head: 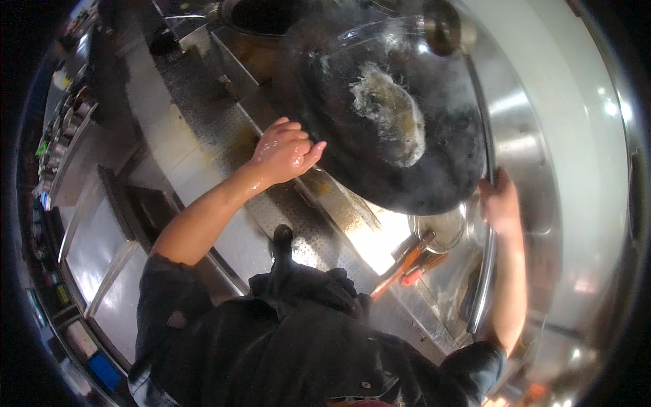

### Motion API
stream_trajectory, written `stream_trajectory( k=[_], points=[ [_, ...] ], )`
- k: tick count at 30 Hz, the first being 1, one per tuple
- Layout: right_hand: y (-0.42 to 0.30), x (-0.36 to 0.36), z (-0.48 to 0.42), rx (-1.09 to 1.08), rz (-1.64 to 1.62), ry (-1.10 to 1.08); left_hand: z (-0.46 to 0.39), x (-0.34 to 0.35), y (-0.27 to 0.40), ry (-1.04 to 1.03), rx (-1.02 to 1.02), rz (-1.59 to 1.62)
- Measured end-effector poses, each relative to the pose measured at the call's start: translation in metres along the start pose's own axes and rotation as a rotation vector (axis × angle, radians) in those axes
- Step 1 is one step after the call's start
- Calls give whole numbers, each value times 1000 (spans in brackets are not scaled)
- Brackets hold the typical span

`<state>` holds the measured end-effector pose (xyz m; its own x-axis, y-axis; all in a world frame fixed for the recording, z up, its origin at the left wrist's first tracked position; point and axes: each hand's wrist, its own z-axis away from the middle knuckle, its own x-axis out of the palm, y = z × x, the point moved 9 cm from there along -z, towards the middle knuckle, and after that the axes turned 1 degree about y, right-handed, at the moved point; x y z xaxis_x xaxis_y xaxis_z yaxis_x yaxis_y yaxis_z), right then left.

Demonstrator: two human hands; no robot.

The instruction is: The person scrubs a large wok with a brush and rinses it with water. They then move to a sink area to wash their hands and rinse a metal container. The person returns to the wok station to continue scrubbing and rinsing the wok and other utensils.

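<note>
A large dark wok (447,168) steams in front of me, with a patch of pale, foamy liquid (391,117) inside. My left hand (290,151), wet and with curled fingers, is by the wok's left rim; whether anything is in it is hidden. On the far right my right hand (501,201) is closed around a long metal pipe (483,280) that runs along the wok's right side. A round metal ladle or pot (442,28), blurred, is at the wok's upper right edge.
Below the wok are a round container of liquid (441,231), a wooden-handled tool (404,267) and a small red-ended item (412,277). A perforated metal ledge (305,229) runs along the stove before me. Another dark wok (262,15) lies at the top, and shelves of containers (56,147) at far left.
</note>
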<state>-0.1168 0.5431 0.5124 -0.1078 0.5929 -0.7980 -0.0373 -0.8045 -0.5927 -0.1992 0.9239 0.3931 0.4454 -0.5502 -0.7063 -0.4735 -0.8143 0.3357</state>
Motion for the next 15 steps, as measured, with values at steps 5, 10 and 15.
stream_trajectory(
  k=[5,10,15],
  points=[
    [37,-78,79,-202,367,180,-2,3,2,51,48,2],
    [144,-91,147,429,-408,279,-5,69,-7,-260,14,-65],
    [297,-94,175,598,-428,396,-8,80,14,-321,4,-66]
  ],
)
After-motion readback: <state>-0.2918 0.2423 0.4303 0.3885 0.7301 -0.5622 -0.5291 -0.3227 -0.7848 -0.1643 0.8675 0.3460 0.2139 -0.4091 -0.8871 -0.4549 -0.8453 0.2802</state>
